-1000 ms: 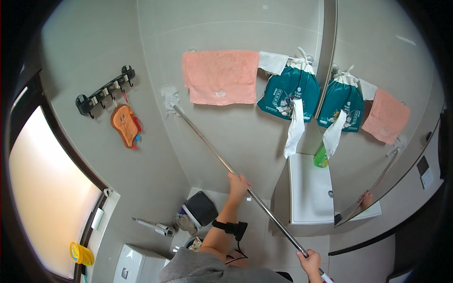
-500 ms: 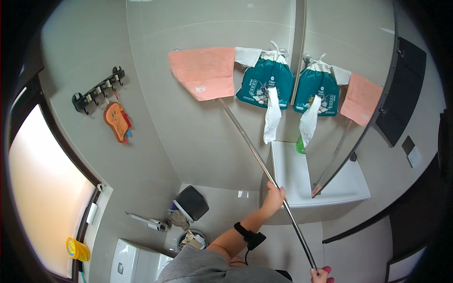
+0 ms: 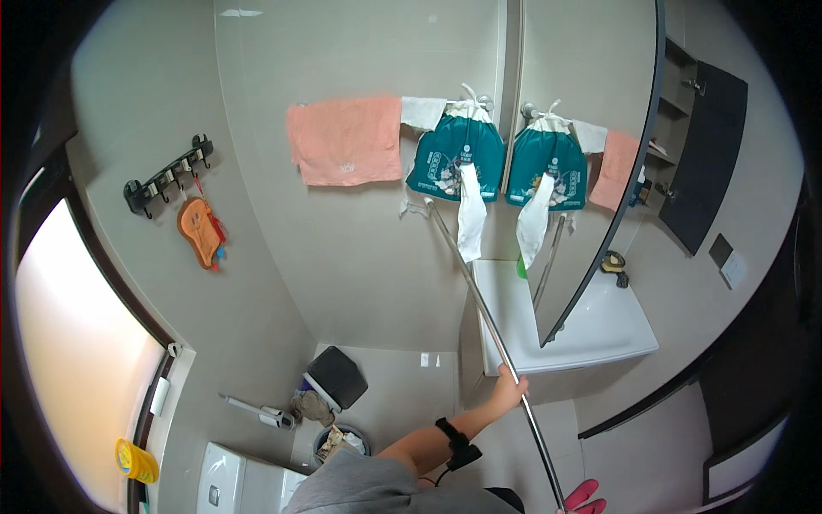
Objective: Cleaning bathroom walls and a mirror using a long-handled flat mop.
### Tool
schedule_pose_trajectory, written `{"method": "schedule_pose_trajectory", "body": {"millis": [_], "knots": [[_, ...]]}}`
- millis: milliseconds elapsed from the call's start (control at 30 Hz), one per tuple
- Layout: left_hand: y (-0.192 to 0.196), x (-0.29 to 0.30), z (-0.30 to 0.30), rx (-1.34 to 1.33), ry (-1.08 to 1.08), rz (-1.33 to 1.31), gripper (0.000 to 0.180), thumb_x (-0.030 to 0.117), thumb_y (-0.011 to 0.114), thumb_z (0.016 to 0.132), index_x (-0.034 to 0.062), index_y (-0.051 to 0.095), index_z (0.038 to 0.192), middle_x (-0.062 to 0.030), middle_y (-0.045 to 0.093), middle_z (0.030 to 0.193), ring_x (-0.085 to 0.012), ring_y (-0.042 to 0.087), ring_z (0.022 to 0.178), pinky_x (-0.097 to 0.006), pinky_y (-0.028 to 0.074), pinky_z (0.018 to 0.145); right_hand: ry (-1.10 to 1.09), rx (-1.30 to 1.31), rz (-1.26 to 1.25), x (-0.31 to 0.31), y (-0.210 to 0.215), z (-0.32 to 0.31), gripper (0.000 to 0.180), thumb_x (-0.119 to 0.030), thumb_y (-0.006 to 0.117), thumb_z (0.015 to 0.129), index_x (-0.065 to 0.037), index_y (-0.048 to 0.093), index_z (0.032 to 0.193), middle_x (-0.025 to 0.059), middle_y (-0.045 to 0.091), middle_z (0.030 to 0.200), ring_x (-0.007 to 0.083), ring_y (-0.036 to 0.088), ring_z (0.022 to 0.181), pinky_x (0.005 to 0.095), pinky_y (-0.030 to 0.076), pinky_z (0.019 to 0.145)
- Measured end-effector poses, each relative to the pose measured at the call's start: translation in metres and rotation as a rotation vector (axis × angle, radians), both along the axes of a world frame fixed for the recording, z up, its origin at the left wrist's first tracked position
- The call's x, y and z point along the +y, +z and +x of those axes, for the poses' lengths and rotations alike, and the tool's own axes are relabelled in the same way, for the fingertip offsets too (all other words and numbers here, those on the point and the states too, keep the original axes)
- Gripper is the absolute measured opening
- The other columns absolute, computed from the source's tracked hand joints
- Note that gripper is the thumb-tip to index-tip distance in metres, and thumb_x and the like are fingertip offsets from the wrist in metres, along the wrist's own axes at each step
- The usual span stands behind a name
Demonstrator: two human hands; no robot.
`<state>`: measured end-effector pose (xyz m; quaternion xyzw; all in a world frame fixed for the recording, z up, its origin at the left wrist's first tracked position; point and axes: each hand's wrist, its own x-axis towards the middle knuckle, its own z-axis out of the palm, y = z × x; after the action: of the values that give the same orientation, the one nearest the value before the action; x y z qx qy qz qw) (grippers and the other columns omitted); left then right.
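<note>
The metal pole (image 3: 485,309) — closed left hand (image 3: 510,387) wrapped round it, right hand (image 3: 561,511) too cropped to judge — has brought its whitish cloth tip (image 3: 414,208) from behind the peach towel (image 3: 344,144) to below the teal drawstring bag (image 3: 461,152), shifting work there.

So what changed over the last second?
The pole swung right, its cloth going from left of the towel to below the gap between towel and bag. The view turned right too. Left hand still grips the pole; towel and bag hang as before.
</note>
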<state>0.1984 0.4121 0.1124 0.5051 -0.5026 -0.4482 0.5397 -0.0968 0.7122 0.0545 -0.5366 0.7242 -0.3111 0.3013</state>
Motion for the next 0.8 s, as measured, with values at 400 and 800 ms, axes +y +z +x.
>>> {"method": "schedule_pose_trajectory", "body": {"millis": [400, 800], "knots": [[0.036, -0.009, 0.049, 0.053, 0.098, 0.003, 0.028, 0.007, 0.044, 0.081, -0.0048, 0.025, 0.098, -0.0141, 0.053, 0.074, -0.0194, 0.058, 0.058, -0.031, 0.047, 0.054, 0.167, -0.079, -0.012, -0.046, 0.007, 0.034, 0.037, -0.033, 0.059, 0.077, 0.003, 0.06, 0.085, 0.0118, 0.059, 0.067, 0.017, 0.053, 0.062, 0.0309, 0.042, 0.06], [0.068, -0.048, 0.114, -0.015, 0.254, -0.131, 0.03, 0.005, 0.045, 0.08, -0.0048, 0.023, 0.099, -0.0108, 0.051, 0.067, -0.0181, 0.056, 0.052, -0.029, 0.046, 0.047, 0.279, -0.045, -0.007, -0.13, 0.02, 0.078, 0.03, -0.027, 0.059, 0.079, 0.002, 0.057, 0.072, -0.0005, 0.046, 0.055, 0.0084, 0.038, 0.054, 0.0269, 0.035, 0.047]]}}
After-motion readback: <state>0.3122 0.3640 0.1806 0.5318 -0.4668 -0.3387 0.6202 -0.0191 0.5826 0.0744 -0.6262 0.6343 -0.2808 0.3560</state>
